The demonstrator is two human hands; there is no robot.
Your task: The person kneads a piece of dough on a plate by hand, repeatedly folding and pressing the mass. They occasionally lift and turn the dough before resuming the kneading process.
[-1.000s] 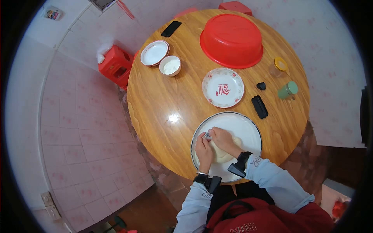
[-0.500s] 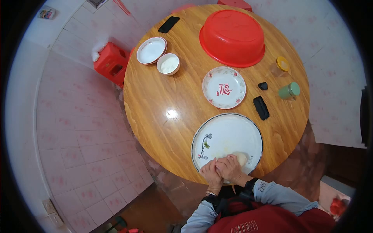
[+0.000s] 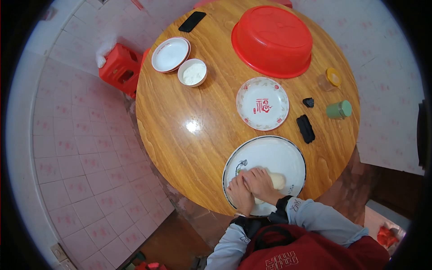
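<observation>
A pale lump of dough (image 3: 277, 181) lies on the large white plate (image 3: 283, 155) with a dark rim at the table's near edge. My right hand (image 3: 262, 184) presses down on the dough, fingers curled over it. Beside it, touching, my left hand (image 3: 240, 194) has its fingers bent round the dough's left end. Both hands cover much of the lump; its right end shows past my right hand. A dark flower drawing on the plate is partly hidden by my fingers.
On the round wooden table (image 3: 180, 157) stand a patterned plate (image 3: 252, 92), an upturned red basin (image 3: 272, 40), a bowl of white powder (image 3: 193, 74), stacked dishes (image 3: 171, 54), a phone (image 3: 192, 21), a yellow-lidded jar (image 3: 332, 78), a green container (image 3: 338, 110) and black objects (image 3: 306, 128).
Both hands have moved forward on the plate, away from my body, pressing over the dough. More of the dough now shows at the right. The whole view has shifted slightly.
</observation>
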